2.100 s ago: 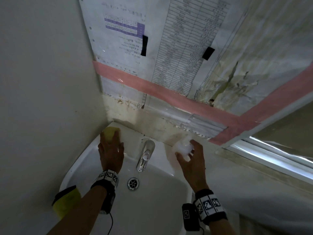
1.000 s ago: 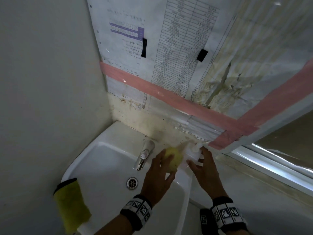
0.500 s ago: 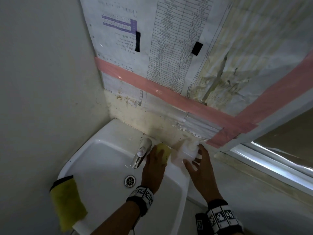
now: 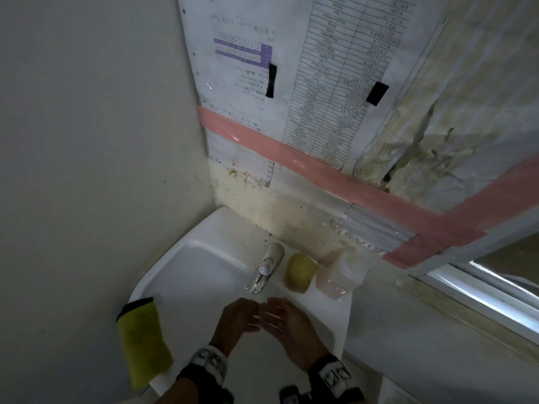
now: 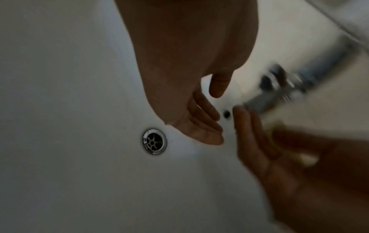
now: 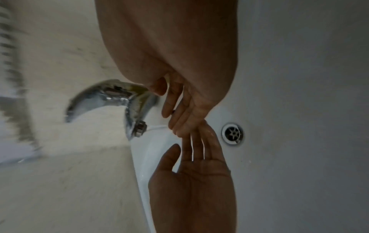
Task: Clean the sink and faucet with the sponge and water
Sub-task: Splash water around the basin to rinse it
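Note:
The white sink point(image 4: 204, 275) sits in a wall corner, with a chrome faucet point(image 4: 267, 269) at its back. The yellow sponge point(image 4: 300, 272) lies on the back ledge just right of the faucet, and no hand touches it. Both hands hover over the basin in front of the spout. My left hand point(image 4: 242, 317) and right hand point(image 4: 287, 320) hold nothing, their straight fingers meeting at the tips and glistening. In the wrist views the left hand point(image 5: 199, 119) and right hand point(image 6: 185, 110) hang above the drain point(image 5: 154, 141), near the spout point(image 6: 137, 126).
A translucent container point(image 4: 341, 277) with pinkish liquid stands on the ledge right of the sponge. A yellow cloth with a black edge point(image 4: 143, 342) hangs over the sink's front-left rim. Walls close in at left and back; a counter and window frame lie to the right.
My left hand set the sponge down on the ledge right of the faucet. My right hand let go of the container. Both hands drew back together over the basin.

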